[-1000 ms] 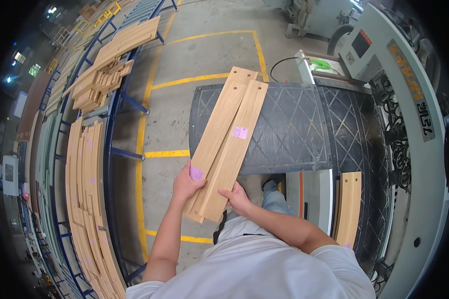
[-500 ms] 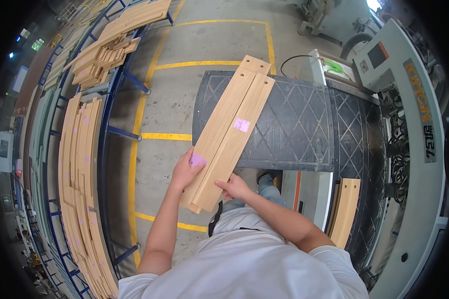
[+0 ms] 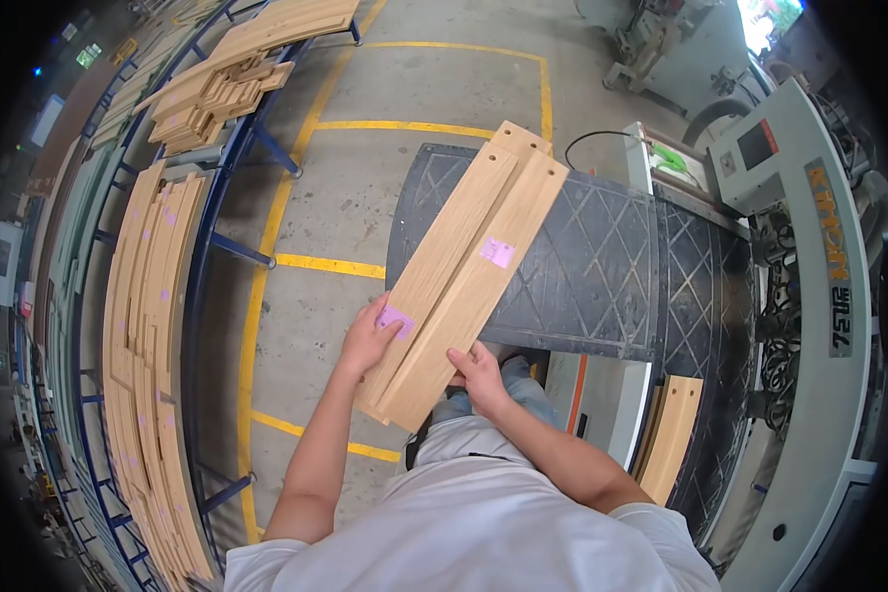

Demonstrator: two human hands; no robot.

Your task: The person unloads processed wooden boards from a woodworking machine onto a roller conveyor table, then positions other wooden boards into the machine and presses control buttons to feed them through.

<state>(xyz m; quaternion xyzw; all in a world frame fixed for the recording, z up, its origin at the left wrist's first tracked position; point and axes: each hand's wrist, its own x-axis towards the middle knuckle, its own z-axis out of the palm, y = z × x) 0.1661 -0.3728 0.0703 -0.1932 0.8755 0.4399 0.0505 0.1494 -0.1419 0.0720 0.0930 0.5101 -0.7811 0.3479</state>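
Two long pale wooden boards lie side by side in my hands, slanting away over a dark mat. My left hand (image 3: 369,337) is closed on the edge of the left board (image 3: 444,247), its thumb by a pink label (image 3: 396,320). My right hand (image 3: 480,377) grips the near right edge of the right board (image 3: 474,286), thumb on top and fingers beneath. That board carries another pink label (image 3: 496,253). Round holes show at the far ends. Beneath them, the end of another wooden board (image 3: 521,136) sticks out; the rest of it is hidden.
The dark ridged mat (image 3: 582,266) covers a table ahead. At right stands a grey machine (image 3: 809,414) with hoses, and more boards (image 3: 673,434) lie beside it. On the left, a blue-framed rack (image 3: 229,247) bears stacked boards (image 3: 148,335). Yellow lines mark the floor.
The two upper boards have spread apart lengthwise, widening the gap between them. Both hands keep hold, and the right hand has moved slightly right with its board. The view has shifted a little.
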